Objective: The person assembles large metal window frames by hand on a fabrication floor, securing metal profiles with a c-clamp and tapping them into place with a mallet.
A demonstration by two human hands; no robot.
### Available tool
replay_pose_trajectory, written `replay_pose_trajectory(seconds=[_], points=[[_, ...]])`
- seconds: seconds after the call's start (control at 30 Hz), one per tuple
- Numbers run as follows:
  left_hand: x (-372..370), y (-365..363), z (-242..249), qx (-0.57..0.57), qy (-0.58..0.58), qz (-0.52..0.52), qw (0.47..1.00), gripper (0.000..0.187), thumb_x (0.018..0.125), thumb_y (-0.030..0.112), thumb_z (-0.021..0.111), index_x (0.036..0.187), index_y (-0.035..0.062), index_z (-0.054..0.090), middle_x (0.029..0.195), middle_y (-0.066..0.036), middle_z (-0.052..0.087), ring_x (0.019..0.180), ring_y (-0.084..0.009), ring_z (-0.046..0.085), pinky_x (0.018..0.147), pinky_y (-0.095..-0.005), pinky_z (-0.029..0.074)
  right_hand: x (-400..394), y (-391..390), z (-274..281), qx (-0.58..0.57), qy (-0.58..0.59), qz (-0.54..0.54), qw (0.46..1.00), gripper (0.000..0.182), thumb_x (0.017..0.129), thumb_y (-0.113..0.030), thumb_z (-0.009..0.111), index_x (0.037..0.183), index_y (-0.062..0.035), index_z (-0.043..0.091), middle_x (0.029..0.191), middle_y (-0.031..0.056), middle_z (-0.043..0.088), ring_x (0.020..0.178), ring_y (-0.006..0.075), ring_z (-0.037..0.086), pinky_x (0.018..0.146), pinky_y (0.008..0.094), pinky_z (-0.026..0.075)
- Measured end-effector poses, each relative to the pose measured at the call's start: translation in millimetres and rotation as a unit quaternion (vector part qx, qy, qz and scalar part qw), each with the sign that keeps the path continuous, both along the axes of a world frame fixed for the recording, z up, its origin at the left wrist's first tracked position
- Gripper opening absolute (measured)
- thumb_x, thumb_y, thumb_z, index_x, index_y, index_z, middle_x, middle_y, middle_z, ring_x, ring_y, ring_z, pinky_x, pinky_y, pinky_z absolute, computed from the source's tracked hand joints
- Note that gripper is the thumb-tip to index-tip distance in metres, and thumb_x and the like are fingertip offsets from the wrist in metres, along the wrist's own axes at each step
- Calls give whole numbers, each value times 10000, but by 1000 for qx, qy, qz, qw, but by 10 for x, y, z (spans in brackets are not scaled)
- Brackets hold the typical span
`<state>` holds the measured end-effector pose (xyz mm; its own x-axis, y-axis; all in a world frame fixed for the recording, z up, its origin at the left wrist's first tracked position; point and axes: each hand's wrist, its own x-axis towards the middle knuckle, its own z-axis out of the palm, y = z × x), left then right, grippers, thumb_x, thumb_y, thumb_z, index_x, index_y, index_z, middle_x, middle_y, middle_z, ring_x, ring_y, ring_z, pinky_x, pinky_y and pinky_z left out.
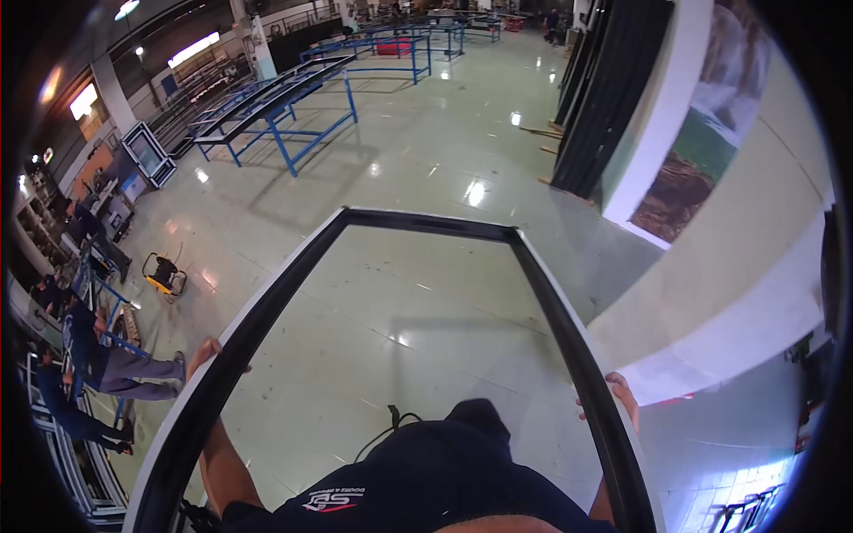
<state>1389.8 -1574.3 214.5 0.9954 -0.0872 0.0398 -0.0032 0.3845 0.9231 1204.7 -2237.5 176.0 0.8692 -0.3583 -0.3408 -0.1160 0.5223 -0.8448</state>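
Observation:
A large window frame (435,222), black on its near face with a white outer edge, surrounds the front of my body, and the floor shows through its middle. My left hand (204,357) is wrapped round the left side bar, with fingertips just past the inner edge. On the opposite bar, my right hand (624,396) grips from the outer side, partly hidden by the profile. The frame's near end runs out of view below.
Blue work stands (284,147) with long dark profiles stand ahead on the left. Dark panels (613,98) lean at the right beside a curved pale wall (746,302). Several people (111,360) are at the left, near a yellow-and-black wheeled device (165,275).

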Motion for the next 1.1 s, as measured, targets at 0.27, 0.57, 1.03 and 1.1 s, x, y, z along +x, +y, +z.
replay_pose_trajectory(seconds=[0.27,0.57,1.03,1.1], points=[[2379,-376,-181,26,-23,-63,997,272,977,289,457,894,33,497,880,-203,598,799,-350,666,715,-500,594,1626,-208,-409,48,-39,-101,993,340,872,-297,564,1105,-85,435,965,233,608,729,352,659,528,423,570],[4550,-1410,-290,-4,36,-19,999,261,963,310,479,855,74,510,891,-225,638,706,-329,671,612,-463,599,3790,-1287,-182,35,-45,-68,996,377,892,-247,563,1164,-49,394,995,257,588,759,395,655,580,485,579],[8482,-2066,-592,28,63,-114,991,253,977,305,436,925,66,502,879,-176,636,726,-332,659,666,-479,584,6928,-1629,-483,-1,31,-141,990,498,918,-292,555,1304,-38,368,961,245,627,752,337,674,553,410,580],[9229,-2322,-403,19,65,-167,984,249,978,302,434,934,64,495,879,-184,631,742,-352,662,682,-492,577,7311,-1699,-459,19,14,-159,987,476,906,-284,548,1271,-25,386,978,232,620,758,321,671,574,401,581]])
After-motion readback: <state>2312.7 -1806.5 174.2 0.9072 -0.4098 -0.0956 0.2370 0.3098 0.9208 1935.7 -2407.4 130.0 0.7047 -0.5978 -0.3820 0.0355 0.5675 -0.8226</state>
